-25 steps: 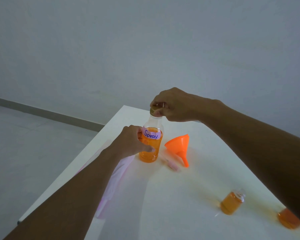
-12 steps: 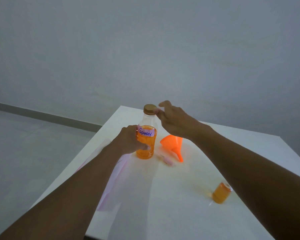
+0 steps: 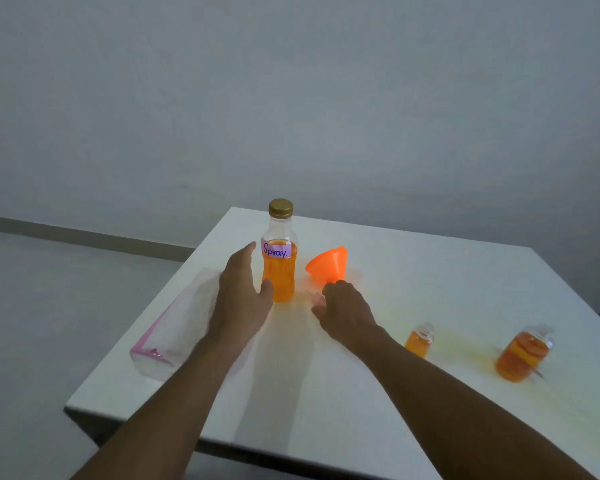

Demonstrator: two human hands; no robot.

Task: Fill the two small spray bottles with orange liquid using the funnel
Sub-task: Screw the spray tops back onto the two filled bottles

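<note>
Where the 2 filled bottles stand: on the right part of the white table (image 3: 326,403), well apart from both hands; the inner small spray bottle (image 3: 419,344) and the outer small spray bottle (image 3: 520,356) each show orange liquid, both blurred.
Funnel (image 3: 328,264): on its side just right of the big bottle, spout toward the right hand.
Big bottle (image 3: 279,275): upright, labelled "Spray", gold cap (image 3: 280,207) on.
Left hand (image 3: 243,296): fingers straight, pointing away, just left of the big bottle, thumb by its base; grips nothing.
Right hand (image 3: 345,311): knuckles up, fingers curled down at the funnel's spout; whether they pinch anything cannot be told.
Plastic bag (image 3: 174,327): flat, pink-edged, left of the left forearm.
</note>
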